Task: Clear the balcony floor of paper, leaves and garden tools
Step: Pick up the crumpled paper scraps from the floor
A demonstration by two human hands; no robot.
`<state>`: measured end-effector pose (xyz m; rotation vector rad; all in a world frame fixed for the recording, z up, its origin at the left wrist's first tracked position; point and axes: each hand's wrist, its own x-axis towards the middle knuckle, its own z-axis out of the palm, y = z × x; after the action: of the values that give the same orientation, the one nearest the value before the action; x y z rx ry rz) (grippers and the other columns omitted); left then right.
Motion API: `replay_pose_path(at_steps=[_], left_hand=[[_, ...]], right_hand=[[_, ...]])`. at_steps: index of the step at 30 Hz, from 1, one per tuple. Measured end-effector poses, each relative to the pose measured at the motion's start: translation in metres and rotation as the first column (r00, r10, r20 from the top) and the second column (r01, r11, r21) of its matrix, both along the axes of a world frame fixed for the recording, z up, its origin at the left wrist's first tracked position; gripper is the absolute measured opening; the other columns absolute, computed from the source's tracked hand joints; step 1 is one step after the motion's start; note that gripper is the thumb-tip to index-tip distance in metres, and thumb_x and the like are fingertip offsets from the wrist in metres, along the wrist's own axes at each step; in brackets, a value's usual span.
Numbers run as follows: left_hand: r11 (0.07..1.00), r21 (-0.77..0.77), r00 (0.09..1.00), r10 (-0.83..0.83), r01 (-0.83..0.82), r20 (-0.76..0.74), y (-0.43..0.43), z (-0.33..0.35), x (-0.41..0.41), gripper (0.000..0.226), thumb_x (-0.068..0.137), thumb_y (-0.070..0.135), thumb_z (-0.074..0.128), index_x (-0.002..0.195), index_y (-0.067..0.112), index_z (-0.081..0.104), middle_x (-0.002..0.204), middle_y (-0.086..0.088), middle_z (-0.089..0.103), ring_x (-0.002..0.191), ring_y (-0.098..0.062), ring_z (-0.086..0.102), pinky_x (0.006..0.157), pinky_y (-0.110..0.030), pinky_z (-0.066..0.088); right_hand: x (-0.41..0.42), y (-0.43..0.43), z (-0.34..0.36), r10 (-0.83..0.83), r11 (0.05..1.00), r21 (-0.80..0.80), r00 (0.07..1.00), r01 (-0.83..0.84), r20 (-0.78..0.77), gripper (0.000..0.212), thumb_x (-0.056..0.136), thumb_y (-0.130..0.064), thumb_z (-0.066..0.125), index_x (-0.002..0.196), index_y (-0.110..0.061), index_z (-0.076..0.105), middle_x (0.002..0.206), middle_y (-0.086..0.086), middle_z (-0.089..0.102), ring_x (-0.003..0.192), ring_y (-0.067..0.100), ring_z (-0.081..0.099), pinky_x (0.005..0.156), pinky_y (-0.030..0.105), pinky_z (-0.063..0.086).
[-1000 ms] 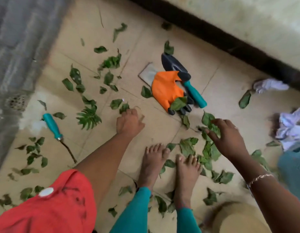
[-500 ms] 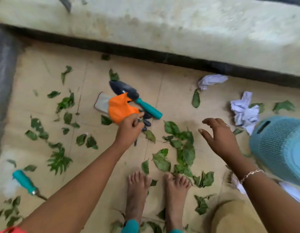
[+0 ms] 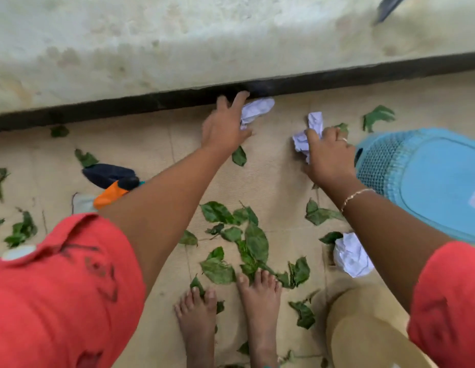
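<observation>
Your left hand (image 3: 225, 126) has left the glove (image 3: 111, 193) and now lies, fingers spread, on the left paper (image 3: 259, 108) at the wall's (image 3: 177, 49) dark foot. Your right hand (image 3: 328, 158) grips the right paper (image 3: 314, 123) beside the basket (image 3: 422, 176). Leaves (image 3: 255, 243) litter the tiled floor (image 3: 278, 181).

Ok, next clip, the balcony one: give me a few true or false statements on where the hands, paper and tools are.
1. The right hand grips a crumpled paper. True.
2. The left hand holds the trowel. False: the trowel lies on the floor beside the orange glove; that hand reaches for the paper ball by the wall.
3. The blue basket is beside the right hand. True.
4. No leaves are left on the floor. False: leaves lie in front of the bare feet.
</observation>
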<state>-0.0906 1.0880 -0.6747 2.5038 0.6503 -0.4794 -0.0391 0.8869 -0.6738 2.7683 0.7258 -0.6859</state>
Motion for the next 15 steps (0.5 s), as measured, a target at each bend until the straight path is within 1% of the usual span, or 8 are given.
replay_pose_path(at_steps=[3, 5, 7, 9, 11, 13, 14, 15], left_hand=[[0.998, 0.056, 1.0, -0.026, 0.027, -0.014, -0.01, -0.009, 0.015, 0.053, 0.085, 0.035, 0.063, 0.13, 0.018, 0.042, 0.126, -0.016, 0.043, 0.105, -0.037, 0.055, 0.081, -0.037, 0.043], [0.998, 0.064, 1.0, 0.015, -0.017, 0.027, -0.015, -0.012, 0.018, 0.04, 0.088, 0.031, 0.058, 0.123, 0.015, 0.046, 0.123, -0.016, 0.046, 0.102, -0.036, 0.055, 0.075, -0.035, 0.041], [0.998, 0.063, 0.999, 0.013, -0.016, 0.044, -0.017, -0.012, 0.016, 0.035, 0.088, 0.028, 0.055, 0.119, 0.014, 0.049, 0.12, -0.015, 0.048, 0.101, -0.035, 0.055, 0.07, -0.033, 0.037], [0.999, 0.048, 0.997, -0.021, 0.018, 0.07, -0.023, -0.009, 0.013, 0.032, 0.084, 0.024, 0.055, 0.113, 0.013, 0.05, 0.114, -0.013, 0.053, 0.1, -0.033, 0.054, 0.068, -0.032, 0.035], [1.0, 0.012, 0.993, -0.019, 0.017, 0.12, -0.034, -0.003, 0.01, 0.027, 0.081, 0.023, 0.057, 0.105, 0.013, 0.05, 0.1, -0.01, 0.057, 0.096, -0.029, 0.052, 0.066, -0.031, 0.032], [1.0, -0.022, 0.986, 0.001, 0.002, 0.166, -0.047, 0.007, 0.007, 0.019, 0.082, 0.024, 0.056, 0.097, 0.016, 0.048, 0.085, -0.004, 0.051, 0.091, -0.023, 0.045, 0.064, -0.03, 0.028], [1.0, -0.023, 0.983, -0.014, 0.018, 0.185, -0.054, 0.01, 0.006, 0.018, 0.082, 0.023, 0.055, 0.097, 0.017, 0.047, 0.084, -0.002, 0.048, 0.09, -0.021, 0.041, 0.064, -0.03, 0.026], [0.998, -0.015, 0.979, -0.052, 0.056, 0.195, -0.059, 0.013, 0.006, 0.021, 0.083, 0.022, 0.053, 0.102, 0.017, 0.047, 0.088, -0.003, 0.05, 0.091, -0.02, 0.039, 0.065, -0.03, 0.026]], right_hand=[[-0.004, -0.005, -0.001, -0.044, 0.995, 0.087, 0.999, 0.044, -0.007, 0.05, 0.086, -0.011, 0.053, 0.132, -0.012, 0.037, 0.124, 0.02, 0.045, 0.11, 0.038, 0.048, 0.088, 0.045, 0.038], [-0.011, -0.012, 0.003, -0.083, 0.98, 0.181, 0.996, 0.085, -0.017, 0.044, 0.082, -0.004, 0.053, 0.125, -0.01, 0.044, 0.119, 0.018, 0.049, 0.102, 0.038, 0.053, 0.086, 0.044, 0.039], [-0.022, -0.02, 0.008, -0.143, 0.941, 0.303, 0.989, 0.15, -0.044, 0.041, 0.079, 0.001, 0.053, 0.119, -0.009, 0.049, 0.114, 0.017, 0.052, 0.095, 0.038, 0.055, 0.081, 0.042, 0.04], [-0.034, -0.031, 0.015, -0.229, 0.874, 0.428, 0.972, 0.228, -0.049, 0.035, 0.079, 0.002, 0.053, 0.113, -0.006, 0.056, 0.105, 0.018, 0.054, 0.088, 0.037, 0.055, 0.075, 0.039, 0.039], [-0.047, -0.044, 0.022, -0.342, 0.789, 0.516, 0.936, 0.333, -0.081, 0.027, 0.081, 0.002, 0.054, 0.106, -0.003, 0.063, 0.097, 0.017, 0.053, 0.083, 0.034, 0.054, 0.069, 0.034, 0.036], [-0.059, -0.055, 0.027, -0.458, 0.687, 0.568, 0.877, 0.452, -0.143, 0.02, 0.082, 0.001, 0.056, 0.098, -0.002, 0.066, 0.09, 0.011, 0.048, 0.08, 0.03, 0.053, 0.065, 0.028, 0.032], [-0.065, -0.061, 0.029, -0.506, 0.634, 0.589, 0.845, 0.501, -0.174, 0.018, 0.082, 0.002, 0.056, 0.095, -0.002, 0.067, 0.089, 0.009, 0.047, 0.08, 0.028, 0.053, 0.066, 0.027, 0.032], [-0.07, -0.066, 0.03, -0.543, 0.584, 0.608, 0.816, 0.538, -0.2, 0.017, 0.082, 0.003, 0.055, 0.093, -0.002, 0.068, 0.089, 0.008, 0.047, 0.082, 0.027, 0.054, 0.068, 0.027, 0.034]])
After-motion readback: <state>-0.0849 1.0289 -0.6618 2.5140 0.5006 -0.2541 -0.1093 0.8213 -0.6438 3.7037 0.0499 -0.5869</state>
